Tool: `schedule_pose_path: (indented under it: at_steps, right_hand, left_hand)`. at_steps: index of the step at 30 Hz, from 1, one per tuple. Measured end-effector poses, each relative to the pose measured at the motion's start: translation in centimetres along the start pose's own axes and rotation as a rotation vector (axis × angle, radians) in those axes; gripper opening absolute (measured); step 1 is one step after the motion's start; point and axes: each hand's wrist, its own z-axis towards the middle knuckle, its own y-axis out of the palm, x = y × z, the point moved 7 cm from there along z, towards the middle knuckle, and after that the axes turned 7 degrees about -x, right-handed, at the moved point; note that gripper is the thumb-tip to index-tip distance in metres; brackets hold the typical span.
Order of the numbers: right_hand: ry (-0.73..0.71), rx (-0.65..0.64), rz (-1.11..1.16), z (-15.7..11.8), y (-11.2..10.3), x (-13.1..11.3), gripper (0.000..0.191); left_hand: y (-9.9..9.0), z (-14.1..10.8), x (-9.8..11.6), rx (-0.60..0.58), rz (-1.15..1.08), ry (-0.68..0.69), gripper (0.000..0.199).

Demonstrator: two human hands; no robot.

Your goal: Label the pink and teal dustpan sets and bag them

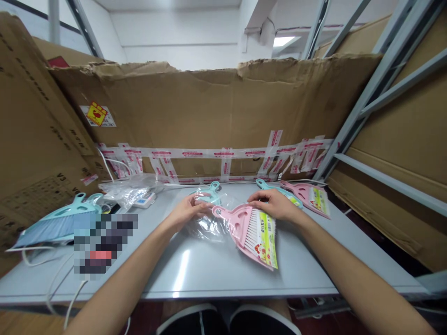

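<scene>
A pink dustpan-and-brush set (240,226) with a yellow-green label card lies tilted at the middle of the table, its white bristles facing right. My right hand (274,204) grips its upper edge beside the card, thumb and fingers closed. My left hand (190,210) is closed over a crumpled clear plastic bag (207,228), its fingertips close to the pink handle's ring. What exactly the left fingers pinch is partly hidden. Just behind the bag lies a light-blue dustpan (213,190), partly covered by plastic.
Behind my right hand lie another light-blue set (263,184) and a pink set (305,193), both with cards. At left are a blue dustpan and brush (66,221), plastic wrapping (127,188), a white device (145,201) and cables. Cardboard walls (209,111) enclose the table (209,274).
</scene>
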Motion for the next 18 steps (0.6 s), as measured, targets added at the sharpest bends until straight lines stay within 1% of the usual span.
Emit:
schedule_pose_path:
  at_steps: [5,10,13,15,18]
  right_hand:
    - [-0.002,-0.002,-0.071,-0.1,-0.4,0.1,0.021]
    - [0.019,0.014,-0.088,-0.2,-1.1,0.3,0.022]
    - [0.013,0.018,-0.104,-0.2,-1.2,0.2,0.022]
    - [0.000,0.016,-0.108,-0.2,-1.1,0.1,0.023]
    - [-0.007,0.016,-0.100,-0.3,-1.1,-0.1,0.023]
  left_hand:
    - [-1.3,0.2,0.1,0.058,-0.070,0.022,0.065]
    - [-2.3,0.0,0.4,0.129,-0.065,0.020,0.056]
    - [-2.7,-0.1,0.6,0.153,-0.055,0.012,0.054]
    - [-3.1,-0.3,0.7,0.167,-0.088,0.011,0.054]
    - [-3.6,-0.3,0.5,0.153,-0.147,-0.006,0.048]
